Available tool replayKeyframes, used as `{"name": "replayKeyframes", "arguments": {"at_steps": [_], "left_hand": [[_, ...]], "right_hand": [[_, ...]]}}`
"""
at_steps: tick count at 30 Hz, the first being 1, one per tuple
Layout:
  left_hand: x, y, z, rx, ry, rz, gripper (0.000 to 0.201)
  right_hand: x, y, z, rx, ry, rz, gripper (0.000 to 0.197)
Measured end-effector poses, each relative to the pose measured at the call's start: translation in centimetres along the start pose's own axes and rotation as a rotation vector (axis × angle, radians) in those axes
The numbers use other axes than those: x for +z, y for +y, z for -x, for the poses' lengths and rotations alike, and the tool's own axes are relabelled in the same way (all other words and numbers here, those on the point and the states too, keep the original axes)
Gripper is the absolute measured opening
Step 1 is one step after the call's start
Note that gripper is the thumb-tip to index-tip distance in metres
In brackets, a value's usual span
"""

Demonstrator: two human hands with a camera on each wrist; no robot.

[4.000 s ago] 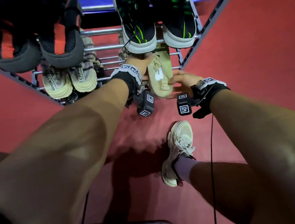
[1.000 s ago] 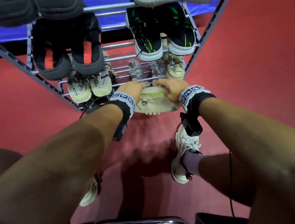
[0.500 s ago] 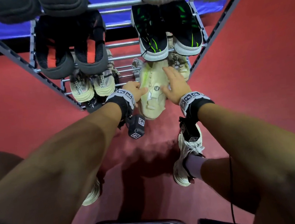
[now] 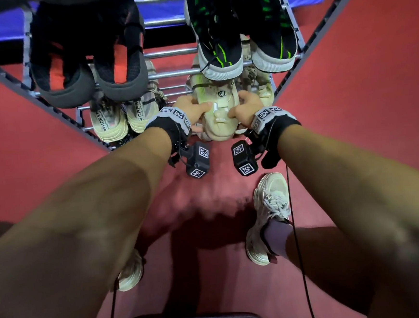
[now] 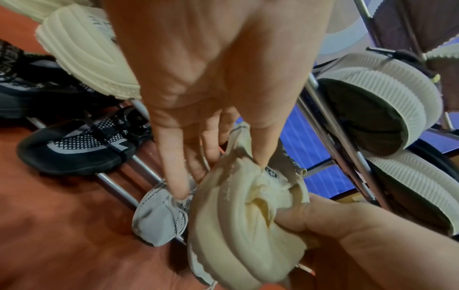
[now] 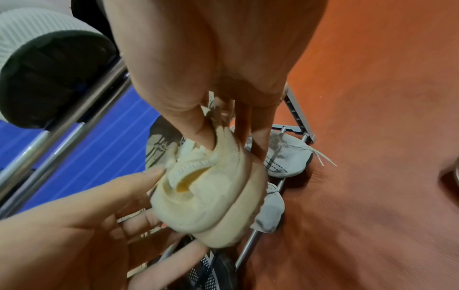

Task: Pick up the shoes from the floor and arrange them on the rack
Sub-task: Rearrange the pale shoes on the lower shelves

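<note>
You were mid-placement: cream shoe (image 4: 218, 113) held between both hands at front of rack's (image 4: 171, 74) lowest tier, at 12 o'clock from you. Left hand (image 4: 191, 107) pinched shoe's left side and collar; right hand (image 4: 245, 107) gripped right side, thumb inside opening. Judged next: slide shoe toe-first onto bars between grey shoes (image 6: 289, 157), under black-green pair (image 4: 241, 31), then let go.

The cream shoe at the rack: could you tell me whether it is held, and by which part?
Both hands hold the cream shoe at its heel collar: left hand, right hand.
</note>
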State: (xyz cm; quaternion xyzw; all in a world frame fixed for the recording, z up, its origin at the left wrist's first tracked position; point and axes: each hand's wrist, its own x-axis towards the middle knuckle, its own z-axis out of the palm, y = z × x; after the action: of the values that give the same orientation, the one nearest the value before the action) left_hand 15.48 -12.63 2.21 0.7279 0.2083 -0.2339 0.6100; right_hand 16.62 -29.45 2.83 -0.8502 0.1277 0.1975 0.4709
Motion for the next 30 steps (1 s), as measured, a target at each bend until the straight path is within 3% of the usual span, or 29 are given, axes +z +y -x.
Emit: {"name": "replayKeyframes", "arguments": {"at_steps": [5, 10, 16, 19, 22, 25, 27, 30], "left_hand": [[0.3, 0.2, -1.3, -0.02, -0.021, -0.035, 0.044], [1.6, 0.8, -2.8, -0.048, 0.097, 0.014, 0.058], [2.2, 0.9, -4.2, -0.015, 0.226, -0.241, 0.029], [3.0, 0.8, -4.1, 0.06, 0.349, -0.414, 0.026], [4.1, 0.5, -3.1, 0.182, 0.403, -0.436, 0.049], [4.8, -0.8, -3.2, 0.256, 0.238, -0.581, 0.087], [5.0, -1.6, -3.6, 0.276, 0.176, -0.688, 0.088], [5.2, -2.1, -3.9, 0.303, 0.218, -0.686, 0.075]], "right_hand": [[0.1, -0.1, -2.1, -0.02, 0.052, 0.114, 0.057], [-0.2, -0.2, -3.3, -0.164, 0.115, 0.257, 0.036], [-2.3, 1.1, -4.3, -0.249, 0.339, 0.66, 0.034], [-2.9, 2.3, -5.1, -0.099, 0.304, 0.821, 0.045], [-3.3, 3.4, -5.3, -0.01, 0.318, 0.643, 0.055], [-3.2, 4.1, -5.6, 0.008, 0.285, 0.507, 0.058], [-3.1, 4.2, -5.5, -0.02, 0.276, 0.492, 0.059], [-3.2, 4.1, -5.4, -0.041, 0.311, 0.45, 0.059]]}}
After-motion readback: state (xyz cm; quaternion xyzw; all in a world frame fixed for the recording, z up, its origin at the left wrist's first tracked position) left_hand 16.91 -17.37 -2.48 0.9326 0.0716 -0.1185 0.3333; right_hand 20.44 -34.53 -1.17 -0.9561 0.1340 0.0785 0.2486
